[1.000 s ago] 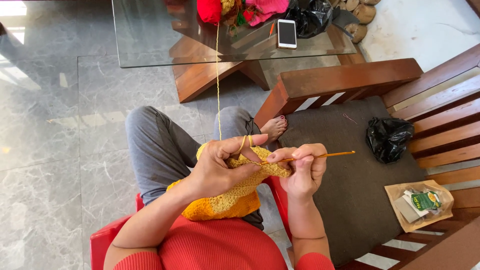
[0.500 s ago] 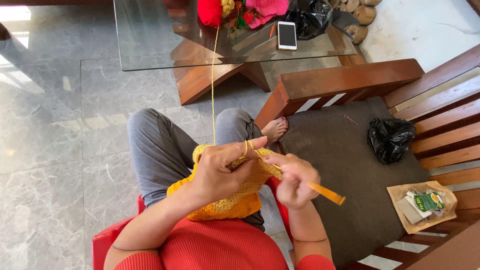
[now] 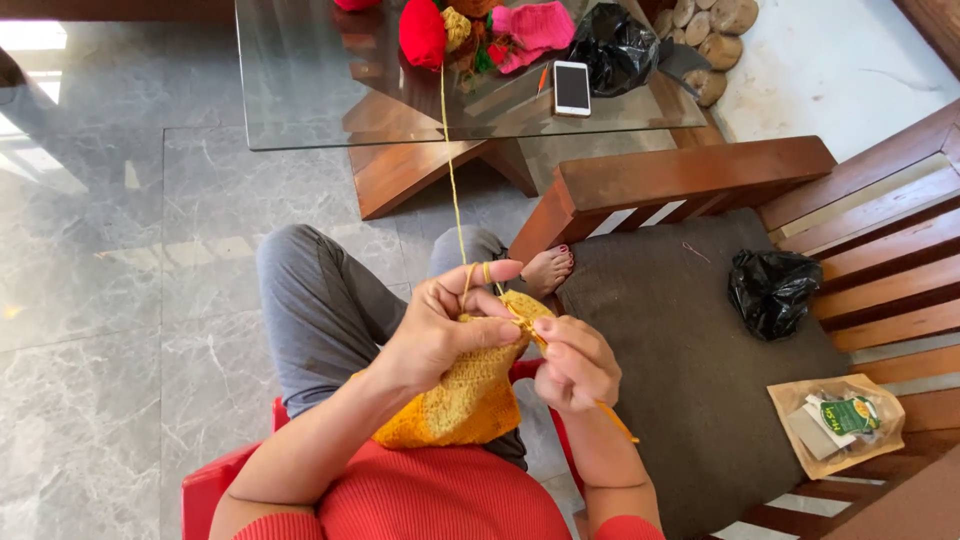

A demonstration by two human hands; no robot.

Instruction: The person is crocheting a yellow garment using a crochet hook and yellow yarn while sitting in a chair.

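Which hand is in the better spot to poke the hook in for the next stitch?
Probably the right hand: it holds the crochet hook at the edge of the yellow piece. The left hand grips that piece, with the yarn over its finger.

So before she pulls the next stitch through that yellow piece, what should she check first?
1. Yarn strand runs taut and free from the glass table to her finger: ok.
2. Left hand pinches the yellow crochet piece, yarn looped over the forefinger: ok.
3. Right hand grips the crochet hook: ok.
4. Hook tip caught in a loop: cannot tell, fingers hide it.
5. Strand clear of the phone: ok.
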